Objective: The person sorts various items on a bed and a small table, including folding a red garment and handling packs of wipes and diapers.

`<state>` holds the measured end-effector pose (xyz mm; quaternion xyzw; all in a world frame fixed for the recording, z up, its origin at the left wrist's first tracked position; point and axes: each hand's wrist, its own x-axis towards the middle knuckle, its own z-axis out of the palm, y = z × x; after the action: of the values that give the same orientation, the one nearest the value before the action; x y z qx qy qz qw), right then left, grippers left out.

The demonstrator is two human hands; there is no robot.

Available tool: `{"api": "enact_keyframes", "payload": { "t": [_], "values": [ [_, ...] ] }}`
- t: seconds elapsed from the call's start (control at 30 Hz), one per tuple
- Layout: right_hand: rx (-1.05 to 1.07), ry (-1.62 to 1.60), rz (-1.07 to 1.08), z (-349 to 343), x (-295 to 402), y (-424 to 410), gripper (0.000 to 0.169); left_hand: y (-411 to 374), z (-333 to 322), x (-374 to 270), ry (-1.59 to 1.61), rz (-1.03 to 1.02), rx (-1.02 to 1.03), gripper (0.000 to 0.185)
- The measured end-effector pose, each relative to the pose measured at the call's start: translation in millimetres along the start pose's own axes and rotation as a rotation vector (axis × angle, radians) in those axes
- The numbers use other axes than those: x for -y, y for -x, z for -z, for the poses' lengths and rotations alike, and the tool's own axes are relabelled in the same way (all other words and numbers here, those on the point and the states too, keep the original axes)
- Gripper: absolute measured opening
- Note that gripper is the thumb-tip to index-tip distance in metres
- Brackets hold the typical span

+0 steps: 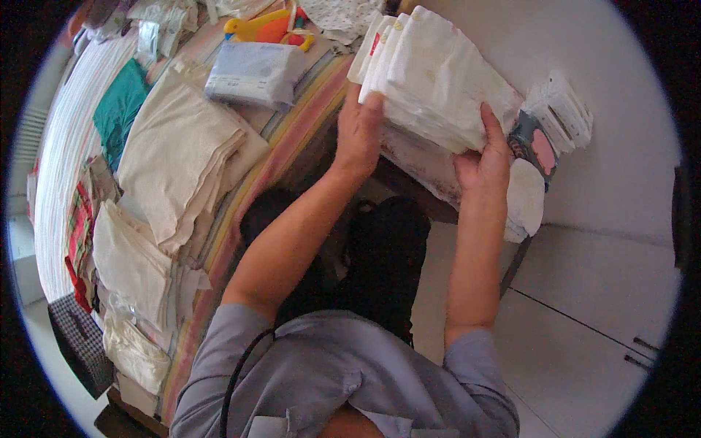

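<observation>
A stack of folded white cloths [438, 71] lies between my two hands at the upper right, several layers thick, with a small red tag at its left side. My left hand [358, 128] grips the left edge of the stack, its thumb on the near side. My right hand [487, 159] holds the near right corner, thumb raised against the cloth. Beneath the stack a pale, brown-marked surface [416, 159] shows in part; the fingers under the cloths are hidden.
On the striped bedspread [312, 109] at left lie folded cream cloths [175, 159], a plastic-wrapped pack [252, 74], a green cloth [121, 112] and a yellow-orange toy [268, 27]. Right of the stack are a dark item with a pink patch [539, 150] and a white slatted object [561, 115].
</observation>
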<state>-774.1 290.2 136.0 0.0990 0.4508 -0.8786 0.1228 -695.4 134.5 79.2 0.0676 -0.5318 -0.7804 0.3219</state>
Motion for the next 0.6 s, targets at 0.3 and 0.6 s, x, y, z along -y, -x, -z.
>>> {"api": "enact_keyframes", "payload": {
  "t": [0.3, 0.6],
  "values": [
    [0.050, 0.108, -0.036, -11, -22, 9, 0.060, -11, 7, -4, 0.182, 0.112, -0.118, 0.079],
    [0.231, 0.244, 0.004, -53, -74, 62, 0.068, 2, 55, -57, 0.485, 0.007, -0.309, 0.072]
  ]
}}
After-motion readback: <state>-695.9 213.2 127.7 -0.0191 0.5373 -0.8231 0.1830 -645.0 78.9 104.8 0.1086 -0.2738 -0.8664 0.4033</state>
